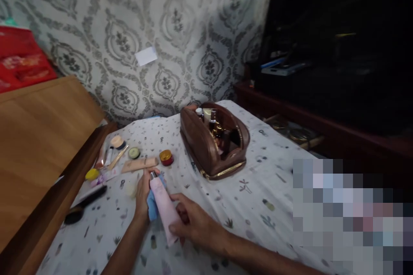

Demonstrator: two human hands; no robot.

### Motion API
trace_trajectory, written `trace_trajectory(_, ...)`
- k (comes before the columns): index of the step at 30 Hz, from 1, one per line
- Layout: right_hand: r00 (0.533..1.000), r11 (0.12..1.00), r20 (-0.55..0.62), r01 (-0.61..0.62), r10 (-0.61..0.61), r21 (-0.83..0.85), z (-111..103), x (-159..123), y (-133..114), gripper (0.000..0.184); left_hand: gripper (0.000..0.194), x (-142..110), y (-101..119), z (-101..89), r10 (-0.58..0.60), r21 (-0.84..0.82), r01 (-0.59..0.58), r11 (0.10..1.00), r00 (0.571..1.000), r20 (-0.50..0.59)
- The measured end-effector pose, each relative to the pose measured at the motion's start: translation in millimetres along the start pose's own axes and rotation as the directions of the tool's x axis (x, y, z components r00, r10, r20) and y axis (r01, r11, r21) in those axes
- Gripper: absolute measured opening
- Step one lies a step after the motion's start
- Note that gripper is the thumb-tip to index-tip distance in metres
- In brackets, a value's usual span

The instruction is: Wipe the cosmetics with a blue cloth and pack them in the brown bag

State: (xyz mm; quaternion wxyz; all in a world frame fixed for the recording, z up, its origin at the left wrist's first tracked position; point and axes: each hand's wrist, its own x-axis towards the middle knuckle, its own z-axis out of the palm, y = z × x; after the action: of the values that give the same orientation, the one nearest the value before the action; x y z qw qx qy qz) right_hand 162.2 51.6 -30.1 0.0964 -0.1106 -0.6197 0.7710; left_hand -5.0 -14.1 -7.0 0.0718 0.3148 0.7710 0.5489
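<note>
A pale pink squeeze tube with a silvery cap slants across the middle, its cap end pointing away from me. My right hand grips the tube near its flat end, thumb on top. At the cap end, my left hand is closed around a blue cloth that lies against the tube's side. Just beyond it rest a beige tube, a red jar with a gold lid and a small jar with a greenish top. A brown cosmetic bag stands open farther back, with several bottles inside.
More cosmetics lie at left: a round beige-topped container, a yellow-capped item and a dark-handled brush. All sit on a patterned white sheet. A wooden board borders the left; a dark cabinet stands right. Blurred blocks cover the lower right.
</note>
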Motion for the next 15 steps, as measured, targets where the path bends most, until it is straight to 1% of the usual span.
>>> trace_trajectory(3, 0.992, 0.992, -0.117, 0.026, -0.041, -0.124, -11, -21, -6, 0.06, 0.059, -1, 13, 12.5, 0.068, 0.074, -0.074, 0.995, 0.994, 0.084)
trace_trajectory(6, 0.977, 0.989, -0.204, 0.022, -0.053, -0.149, -19, -32, -10, 0.061, 0.057, 5, 25, 27.3, 0.087, 0.076, -0.099, 0.992, 0.985, 0.147)
trace_trajectory(8, 0.977, 0.996, -0.207, 0.034, -0.05, -0.079, -23, -32, -13, 0.062, 0.055, 11, 31, 36.0, 0.071, 0.086, -0.084, 0.993, 0.987, 0.144)
trace_trajectory(12, 0.992, 0.984, -0.127, 0.043, -0.021, 0.173, -25, -27, -19, 0.067, 0.054, 23, 33, 47.3, 0.041, 0.09, -0.051, 0.995, 0.994, 0.104)
trace_trajectory(15, 0.992, 0.961, -0.12, 0.058, -0.027, 0.269, -25, -25, -16, 0.065, 0.055, 27, 32, 52.7, 0.015, 0.068, -0.023, 0.997, 0.993, 0.121)
